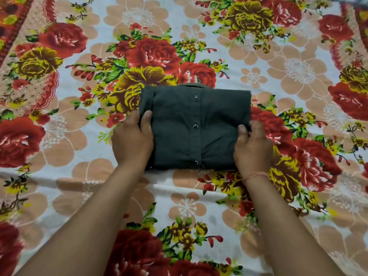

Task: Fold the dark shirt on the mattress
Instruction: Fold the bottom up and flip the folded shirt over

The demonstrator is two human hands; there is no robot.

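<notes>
Dark green-grey cloth sits in the middle of the frame: it is the dark shirt [196, 128], folded into a neat block on the mattress [298, 66], which wears a sheet full of red and yellow flowers. The block is a bit wider than it is tall, so its long way runs from the left of the frame to the right. The line of buttons [195, 126] runs up and down the middle, and a bit of the collar [192, 85] peeks out at the top edge. The left hand [132, 140] holds the left edge of the block, thumb on top of the cloth, and the other fingers cannot be seen. The right hand [253, 148] holds the right edge the same way, with a thin thread band [255, 176] on its wrist. So each grip is pinching a side of the shirt, and the shirt lies right between the two grips. Both hands look equally near to it, one on each short side. The folding looks almost done. I think the next move is to press the sides flat or lift the block, and both hands would need to move together so it does not fall open.
</notes>
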